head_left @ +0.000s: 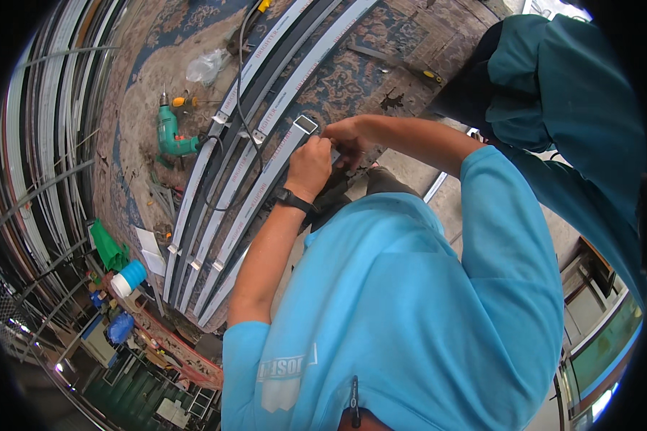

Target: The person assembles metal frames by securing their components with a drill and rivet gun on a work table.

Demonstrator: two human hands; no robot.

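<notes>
Two bare hands brought together at the far end of the nearest grey bar [279,161]. Bar is laid on the carpet-covered worktop [140,68], printed film on top, square open end [305,124] just up and left of the fingers. Long axis runs from that end down-left, alongside the left forearm; slight bow may be lens only. Left hand [309,169] is nearer, set against the bar's right side just below the opening, fingers bent; grip on it cannot be confirmed. Right hand [349,140] is held just right of the end, fingers curled and partly shadowed; whether anything is pinched cannot be told. Left forearm is angled up-right, watch [295,201] at wrist; right elbow is bent, forearm brought in from the right. Green drill [174,133] is left lying well left, beyond the other bars [230,172].
</notes>
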